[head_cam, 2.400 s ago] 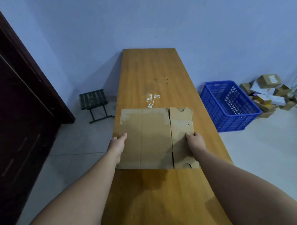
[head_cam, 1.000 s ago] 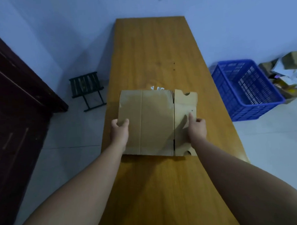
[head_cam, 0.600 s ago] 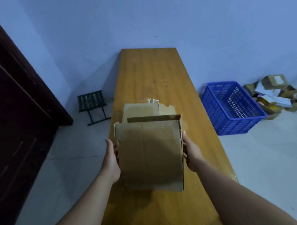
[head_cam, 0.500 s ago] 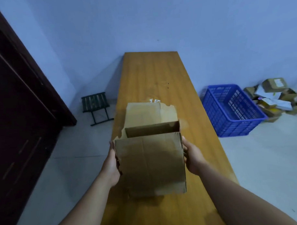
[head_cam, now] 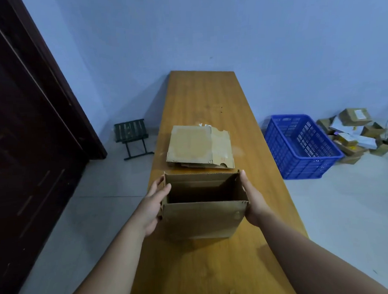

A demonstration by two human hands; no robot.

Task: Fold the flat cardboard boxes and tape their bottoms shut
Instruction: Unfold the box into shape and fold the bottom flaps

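Note:
A brown cardboard box (head_cam: 202,219) is opened into a square tube, held upright just above the near part of the long wooden table (head_cam: 209,98), its open top facing me. My left hand (head_cam: 152,206) presses its left wall, thumb hooked over the rim. My right hand (head_cam: 252,202) lies flat against its right wall. Just beyond the box, a small stack of flat cardboard boxes (head_cam: 199,146) lies on the table. The bottom flaps of the held box are hidden. No tape is in sight.
A blue plastic crate (head_cam: 300,145) stands on the floor to the right of the table, with a heap of small boxes and papers (head_cam: 355,132) behind it. A small dark folding stool (head_cam: 132,135) is on the left, near a dark wooden door (head_cam: 28,152).
I lifted the top flat box off the stack and pushed its sides in, so it went from flat to an open square tube held between both hands.

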